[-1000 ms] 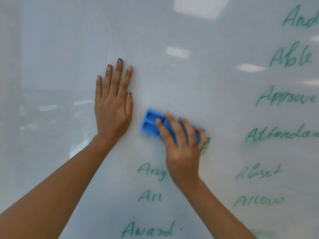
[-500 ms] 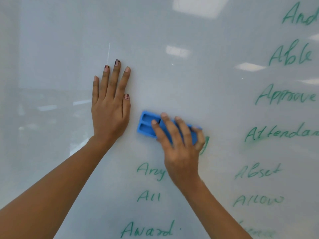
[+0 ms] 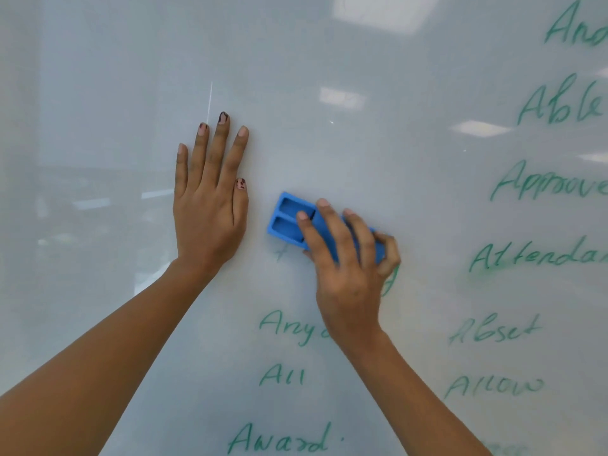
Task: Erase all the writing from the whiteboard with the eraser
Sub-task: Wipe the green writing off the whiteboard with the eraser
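Eraser [image 3: 289,222]: blue, flat against the whiteboard [image 3: 329,143], its left end tilted higher. The right hand [image 3: 348,268] grips it, fingers curled over its back and the thumb seemingly at its lower edge. The left hand [image 3: 207,218] lies flat on bare board just left of the eraser and apart from it, fingers straight and holding nothing.

The step in hand looks like wiping out one word of the left column. A green letter tail [image 3: 391,281] shows by the right hand's little finger, and a faint smear [image 3: 281,253] sits under the eraser's left end. Below the hand stand "Any" [image 3: 286,325], "All" [image 3: 281,376] and "Award" [image 3: 279,441]. To the right runs a second column, from "And" [image 3: 572,28] down to "Allow" [image 3: 493,386]. Above and left of the hands the board shows no writing, so the job is perhaps a third done.

The next move probably calls for a firm, flat stroke right and down over the tail and smear. Overlapping passes down the left column would follow.

No container is in view. The only hollows are two recesses in the eraser's back, and they look empty.
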